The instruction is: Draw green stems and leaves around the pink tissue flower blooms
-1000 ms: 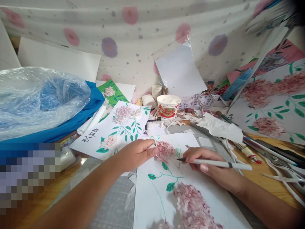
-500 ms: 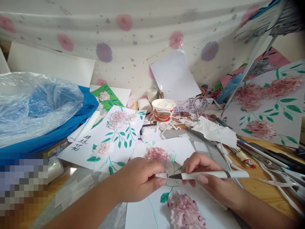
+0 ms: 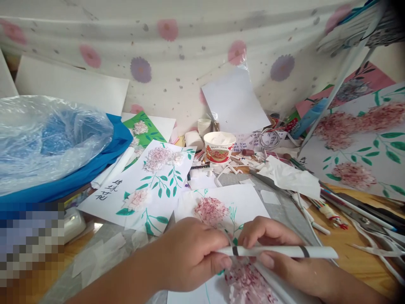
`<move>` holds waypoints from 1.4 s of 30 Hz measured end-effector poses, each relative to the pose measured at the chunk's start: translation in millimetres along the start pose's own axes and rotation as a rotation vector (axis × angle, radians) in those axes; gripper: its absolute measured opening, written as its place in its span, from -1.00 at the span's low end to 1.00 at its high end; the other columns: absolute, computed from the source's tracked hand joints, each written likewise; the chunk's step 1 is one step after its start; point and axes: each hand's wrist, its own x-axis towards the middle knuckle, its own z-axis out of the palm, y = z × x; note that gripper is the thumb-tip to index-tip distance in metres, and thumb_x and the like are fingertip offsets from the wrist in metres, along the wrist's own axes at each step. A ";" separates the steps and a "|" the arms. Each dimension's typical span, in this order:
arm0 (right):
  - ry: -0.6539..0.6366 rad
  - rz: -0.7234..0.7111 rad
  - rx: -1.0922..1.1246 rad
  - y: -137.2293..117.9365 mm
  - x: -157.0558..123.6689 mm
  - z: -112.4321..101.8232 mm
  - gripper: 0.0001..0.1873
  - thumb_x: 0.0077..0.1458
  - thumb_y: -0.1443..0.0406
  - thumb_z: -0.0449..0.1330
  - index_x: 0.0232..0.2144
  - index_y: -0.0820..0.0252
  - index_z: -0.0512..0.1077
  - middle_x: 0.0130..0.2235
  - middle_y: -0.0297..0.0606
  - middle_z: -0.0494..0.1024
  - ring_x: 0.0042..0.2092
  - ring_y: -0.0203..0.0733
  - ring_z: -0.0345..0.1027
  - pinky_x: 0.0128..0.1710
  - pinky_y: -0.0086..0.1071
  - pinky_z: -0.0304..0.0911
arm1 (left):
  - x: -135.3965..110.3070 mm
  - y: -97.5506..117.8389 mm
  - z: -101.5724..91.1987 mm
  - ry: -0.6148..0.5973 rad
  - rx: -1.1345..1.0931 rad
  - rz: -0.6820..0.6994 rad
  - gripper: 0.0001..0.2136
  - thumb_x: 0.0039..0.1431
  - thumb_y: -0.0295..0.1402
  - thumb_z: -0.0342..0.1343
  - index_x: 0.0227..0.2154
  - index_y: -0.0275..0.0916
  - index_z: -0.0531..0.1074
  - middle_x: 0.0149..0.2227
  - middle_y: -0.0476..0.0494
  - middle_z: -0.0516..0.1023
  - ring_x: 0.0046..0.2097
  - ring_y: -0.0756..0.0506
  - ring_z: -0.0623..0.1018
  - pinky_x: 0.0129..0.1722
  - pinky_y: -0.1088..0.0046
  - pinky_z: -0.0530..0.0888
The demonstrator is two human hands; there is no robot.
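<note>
My left hand [image 3: 190,253] pinches the left end of a white marker pen [image 3: 284,252], where its cap sits. My right hand [image 3: 278,253] is wrapped around the pen's barrel, thumb under it. Both hands hover just above a white sheet [image 3: 247,202] with a pink paper-scrap flower [image 3: 211,210] and drawn green stems. A second pink flower [image 3: 247,283] shows below the hands, partly hidden by them.
A finished flower card [image 3: 148,177] lies left of the sheet. A red-and-white paper bowl [image 3: 219,146] stands behind. A plastic bag over blue cloth [image 3: 47,139] fills the left. Pens and scissors [image 3: 357,211] litter the right. A large flower picture [image 3: 360,147] leans at right.
The pen's dark tip, bare a second ago, is now covered: my left hand brought the cap onto it. Both hands moved closer to me, above the lower flower.
</note>
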 end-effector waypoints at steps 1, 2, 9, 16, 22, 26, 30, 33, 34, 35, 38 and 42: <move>0.009 -0.013 -0.022 0.3 -0.1 0.1 -0.85 0.02 0.19 0.05 -0.40 0.14 0.29 -0.41 -0.27 0.38 -0.37 -0.25 0.26 -0.40 -0.40 0.18 | 0.1 1.6 0.2 -0.007 0.014 0.005 -0.73 0.18 -0.21 -0.29 -0.52 -0.20 0.17 -0.56 0.01 0.27 -0.50 0.00 0.27 -0.49 0.48 0.14; 0.016 -0.026 -0.047 0.4 -0.3 0.2 -0.88 0.03 0.21 0.04 -0.40 0.13 0.29 -0.41 -0.27 0.39 -0.37 -0.25 0.27 -0.39 -0.39 0.19 | 0.0 3.0 0.7 -0.013 0.028 0.006 -0.73 0.18 -0.21 -0.31 -0.52 -0.21 0.16 -0.56 0.00 0.28 -0.50 0.00 0.28 -0.49 0.48 0.14; 0.008 -0.204 -0.148 -7.3 1.6 7.1 -0.93 0.04 0.27 0.03 -0.44 0.13 0.26 -0.47 -0.27 0.40 -0.40 -0.26 0.31 -0.41 -0.39 0.22 | -5.5 14.7 11.5 -0.005 0.017 -0.122 -0.68 0.16 -0.14 -0.36 -0.49 -0.20 0.18 -0.52 -0.07 0.31 -0.45 -0.04 0.33 -0.50 0.47 0.19; -0.073 -0.236 -0.229 -5.3 5.3 -1.2 -0.88 0.01 0.29 0.07 -0.34 0.18 0.28 -0.38 -0.24 0.41 -0.35 -0.27 0.31 -0.37 -0.42 0.21 | 1.7 8.8 5.5 0.050 0.072 -0.082 -0.70 0.17 -0.21 -0.31 -0.53 -0.22 0.20 -0.56 -0.03 0.32 -0.50 -0.02 0.32 -0.52 0.47 0.19; -0.054 0.189 -0.715 -7.5 10.3 -15.2 -0.54 -0.06 0.15 0.12 -0.07 0.06 0.18 -0.31 -0.27 0.40 -0.33 -0.20 0.27 -0.39 -0.39 0.16 | -1.3 -39.7 -22.2 0.235 0.002 -0.429 -0.69 0.15 -0.17 -0.29 -0.56 -0.22 0.19 -0.57 0.04 0.28 -0.48 0.00 0.32 -0.52 0.53 0.18; -0.092 0.247 -0.977 -7.3 11.2 -7.8 -0.54 -0.02 0.24 0.04 -0.01 0.02 0.13 -0.35 -0.26 0.45 -0.36 -0.14 0.31 -0.43 -0.35 0.14 | -5.5 -60.5 -22.1 0.224 -0.007 -0.605 -0.68 0.11 -0.11 -0.27 -0.56 -0.20 0.20 -0.58 0.06 0.28 -0.50 -0.01 0.34 -0.53 0.52 0.17; -0.139 0.219 -1.040 -7.2 9.3 -6.5 -0.58 -0.01 0.40 -0.06 -0.05 0.03 0.21 -0.23 -0.23 0.47 -0.25 -0.12 0.33 -0.33 -0.33 0.16 | -7.6 -67.3 -17.9 0.236 0.023 -0.718 -0.69 0.08 -0.09 -0.24 -0.47 -0.16 0.29 -0.57 0.05 0.33 -0.50 -0.03 0.36 -0.55 0.51 0.18; -0.186 0.183 -0.985 -8.7 8.5 -13.5 -0.67 -0.01 0.41 -0.06 -0.23 0.08 0.38 -0.29 -0.25 0.49 -0.28 -0.17 0.34 -0.31 -0.37 0.16 | -9.0 -73.5 -17.3 0.214 0.051 -0.747 -0.73 0.05 -0.11 -0.19 -0.47 -0.14 0.31 -0.56 0.04 0.34 -0.49 -0.04 0.38 -0.54 0.50 0.19; -0.184 0.174 -0.957 -9.1 8.6 -16.9 -0.69 -0.02 0.42 -0.06 -0.30 0.10 0.42 -0.32 -0.26 0.49 -0.29 -0.19 0.33 -0.30 -0.38 0.16 | -9.5 -76.3 -17.3 0.218 0.065 -0.750 -0.74 0.04 -0.11 -0.17 -0.47 -0.14 0.31 -0.53 0.04 0.36 -0.47 -0.04 0.38 -0.54 0.50 0.20; -0.165 0.165 -0.920 -9.4 8.9 -20.6 -0.70 -0.04 0.43 -0.06 -0.35 0.12 0.44 -0.33 -0.27 0.50 -0.29 -0.21 0.33 -0.29 -0.40 0.16 | -10.0 -79.2 -17.3 0.226 0.080 -0.753 -0.75 0.02 -0.11 -0.15 -0.45 -0.13 0.32 -0.50 0.03 0.37 -0.45 -0.05 0.38 -0.53 0.50 0.21; -0.023 0.201 -0.774 -8.9 9.8 -32.6 -0.67 -0.10 0.49 -0.08 -0.41 0.17 0.44 -0.37 -0.30 0.50 -0.33 -0.25 0.34 -0.31 -0.44 0.18 | -11.3 -85.3 -16.5 0.249 0.158 -0.731 -0.75 -0.04 -0.11 -0.08 -0.37 -0.12 0.33 -0.38 -0.02 0.37 -0.35 -0.09 0.39 -0.46 0.47 0.26; 0.108 0.260 -0.747 -4.9 9.6 -42.6 -0.66 -0.13 0.48 -0.08 -0.37 0.15 0.41 -0.46 -0.35 0.46 -0.44 -0.28 0.31 -0.48 -0.48 0.16 | -11.1 -83.5 -12.8 0.279 0.254 -0.647 -0.72 -0.05 -0.13 -0.05 -0.27 -0.12 0.32 -0.28 -0.09 0.35 -0.19 -0.16 0.34 -0.30 0.39 0.28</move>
